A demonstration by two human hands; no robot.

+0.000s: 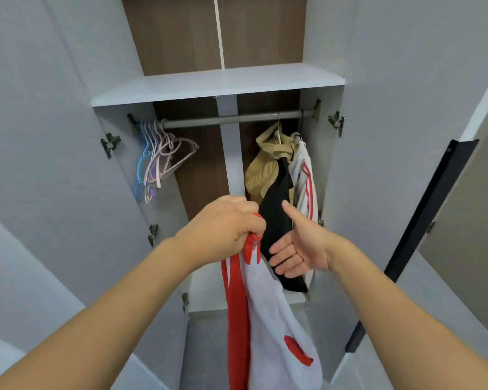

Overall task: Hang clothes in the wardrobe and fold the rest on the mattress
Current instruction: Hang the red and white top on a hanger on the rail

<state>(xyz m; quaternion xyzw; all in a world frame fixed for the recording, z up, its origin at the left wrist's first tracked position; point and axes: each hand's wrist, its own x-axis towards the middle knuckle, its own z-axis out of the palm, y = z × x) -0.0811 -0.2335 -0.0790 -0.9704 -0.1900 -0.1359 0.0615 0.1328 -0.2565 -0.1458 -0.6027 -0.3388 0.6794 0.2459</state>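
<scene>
Now: white-and-red garment held up at the open wardrobe

Pastel plastic hangers bunch at the grey metal rail's left end, spare for what comes. The left hand clenches the white-and-red garment by its top, letting it drape clear. The right hand, fingers straight, touches the hanging black garment, seemingly to make room

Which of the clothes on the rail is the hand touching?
The black one: the right hand lies against it. The tan and white-striped ones hang untouched.
</scene>
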